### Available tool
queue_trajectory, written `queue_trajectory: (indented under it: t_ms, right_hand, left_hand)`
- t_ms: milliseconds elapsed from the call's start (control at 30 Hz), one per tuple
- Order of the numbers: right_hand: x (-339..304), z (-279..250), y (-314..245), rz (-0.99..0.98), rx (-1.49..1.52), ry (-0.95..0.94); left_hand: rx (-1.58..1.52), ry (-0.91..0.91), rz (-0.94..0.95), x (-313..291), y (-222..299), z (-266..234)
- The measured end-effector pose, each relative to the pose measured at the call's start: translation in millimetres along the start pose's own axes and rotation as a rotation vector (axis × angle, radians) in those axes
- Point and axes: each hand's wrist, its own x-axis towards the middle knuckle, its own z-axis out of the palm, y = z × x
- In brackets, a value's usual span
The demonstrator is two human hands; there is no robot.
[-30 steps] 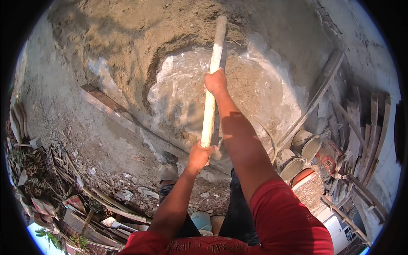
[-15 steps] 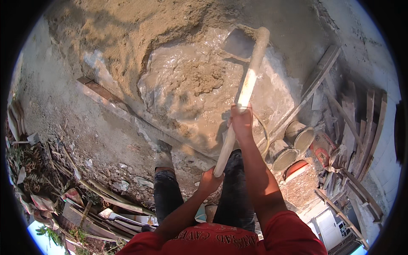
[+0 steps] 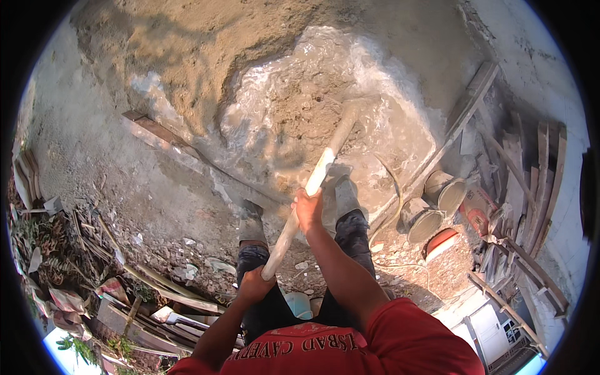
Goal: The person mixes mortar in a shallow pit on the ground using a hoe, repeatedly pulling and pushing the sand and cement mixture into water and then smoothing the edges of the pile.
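Observation:
Both of my hands grip the wooden handle of a hoe (image 3: 327, 156). My left hand (image 3: 255, 284) is wrapped round the handle's near end, by my left thigh. Farther up the handle, my right hand (image 3: 309, 209) is closed round it in front of my right knee. The hoe slants away to the right, its far end down in the wet grey-brown mix (image 3: 300, 106). Its blade is not visible, sunk in or blurred by the mix. A heap of sandy material (image 3: 181, 56) borders the wet pool on the far left.
Two buckets (image 3: 422, 224) stand at the right, beside a red-rimmed container (image 3: 442, 242) and a torn sack (image 3: 476, 212). Boards edge the mix: one plank (image 3: 478, 94) right, another (image 3: 156, 132) left. A hose (image 3: 398, 187) curves near my right boot. Debris and scrap wood lie at both sides.
The hoe has come down and toward me; its blade, visible above the mix before, is now out of sight. Both hands have moved left, the right one also nearer to me.

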Motion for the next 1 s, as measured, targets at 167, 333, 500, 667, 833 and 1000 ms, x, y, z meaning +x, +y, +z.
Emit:
queue_trajectory:
  t_ms: [167, 333, 500, 667, 833, 1000]
  right_hand:
    - [-66, -27, 60, -0.085, -0.071, -0.25]
    - [76, -12, 56, 0.202, -0.159, -0.298]
    - [93, 59, -28, -0.222, -0.594, -0.269]
    - [81, 136, -209, -0.551, -0.225, -0.467]
    - [164, 151, -151, -0.475, -0.729, -0.395]
    - [167, 8, 17, -0.296, -0.954, -0.33]
  left_hand:
    - [-0.031, -0.008, -0.102, -77, -41, 27]
    - [-0.319, 0.048, -0.061, 23, 22, 85]
    - [-0.638, 0.168, -0.055, 101, 54, 108]
    - [-0.835, 0.378, 0.295, 187, 130, 16]
    - [-1.237, 0.171, 0.123, 182, 161, 41]
    - [-0.986, -0.05, -0.166, 102, 103, 190]
